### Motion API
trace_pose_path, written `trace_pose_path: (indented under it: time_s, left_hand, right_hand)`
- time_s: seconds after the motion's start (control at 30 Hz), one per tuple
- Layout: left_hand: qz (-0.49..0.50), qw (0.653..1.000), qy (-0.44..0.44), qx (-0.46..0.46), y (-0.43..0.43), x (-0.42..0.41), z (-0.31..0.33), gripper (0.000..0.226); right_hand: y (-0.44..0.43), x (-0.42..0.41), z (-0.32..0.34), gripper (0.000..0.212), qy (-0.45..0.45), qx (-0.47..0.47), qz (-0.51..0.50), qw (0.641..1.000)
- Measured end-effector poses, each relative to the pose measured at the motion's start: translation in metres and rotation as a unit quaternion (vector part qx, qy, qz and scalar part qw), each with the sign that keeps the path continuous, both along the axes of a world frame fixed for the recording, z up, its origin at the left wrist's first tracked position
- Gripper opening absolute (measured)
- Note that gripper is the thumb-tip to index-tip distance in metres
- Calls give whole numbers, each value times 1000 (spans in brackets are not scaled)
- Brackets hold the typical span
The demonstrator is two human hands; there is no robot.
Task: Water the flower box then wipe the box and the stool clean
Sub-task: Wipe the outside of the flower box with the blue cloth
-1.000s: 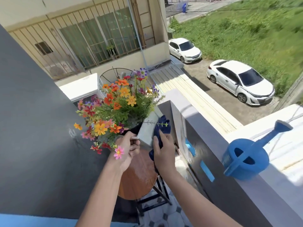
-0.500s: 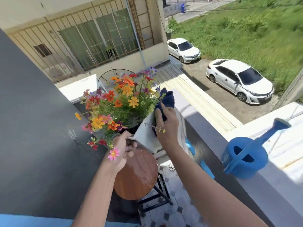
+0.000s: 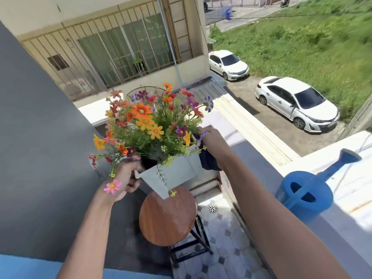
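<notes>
A pale grey flower box [image 3: 173, 174] full of orange, yellow, red and purple flowers [image 3: 149, 121] is lifted above the round wooden stool [image 3: 167, 216]. My left hand [image 3: 125, 178] grips the box's near-left rim. My right hand [image 3: 211, 139] holds a dark blue cloth [image 3: 208, 162] against the box's far right end; part of the cloth hangs below my wrist. The stool's seat looks wet and shiny, with black legs below it.
A blue watering can [image 3: 304, 196] stands on the balcony's grey parapet [image 3: 261, 164] at the right. A dark grey wall [image 3: 40, 148] rises on the left. A tiled floor with a drain [image 3: 212, 208] lies below. Two white cars are parked far down.
The box has been raised and turned, its long side now facing me. My right hand with the cloth slid from the near side to the far right end.
</notes>
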State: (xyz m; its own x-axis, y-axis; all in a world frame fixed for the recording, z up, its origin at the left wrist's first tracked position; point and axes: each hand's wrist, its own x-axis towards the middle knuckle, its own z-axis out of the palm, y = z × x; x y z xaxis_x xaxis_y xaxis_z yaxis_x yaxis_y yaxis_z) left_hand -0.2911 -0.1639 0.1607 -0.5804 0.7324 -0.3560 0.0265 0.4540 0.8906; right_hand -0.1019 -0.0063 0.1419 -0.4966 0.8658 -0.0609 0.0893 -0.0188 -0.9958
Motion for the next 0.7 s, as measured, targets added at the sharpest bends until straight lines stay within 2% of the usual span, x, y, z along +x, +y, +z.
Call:
trace_pose_path:
  time_s: [0.07,0.17,0.3,0.4,0.5,0.6,0.63,0.7]
  left_hand:
    - [-2,1000,-3,4,-4,0,-3,36]
    - [-13,1000,-17,6,-9,-1,-5,29]
    - [-17,1000,-13,6,-11,-7,-11,38]
    - [13,1000,6,17,-7,-12,-19,30]
    - [42,997,32,58,2,-12,-22,23]
    - [79,992,73,65,10,-10,-24,30]
    - [96,991,74,56,10,-6,-26,27]
    - [85,995,49,30,4,13,-34,21]
  right_hand:
    - [2,-2,-2,60,-30,-3,28,999]
    - [-2,-3,-6,46,-36,-37,63,997]
    - [-8,-3,-6,46,-37,-46,80,995]
    - [-19,-6,-4,46,-44,-23,-4,999]
    - [-33,-12,-14,20,4,-38,-119,992]
    - [-40,-19,-33,11,24,-71,-193,978]
    - [-42,-21,-36,11,25,-72,-208,975]
    - [-43,-25,-39,26,30,-49,-233,971]
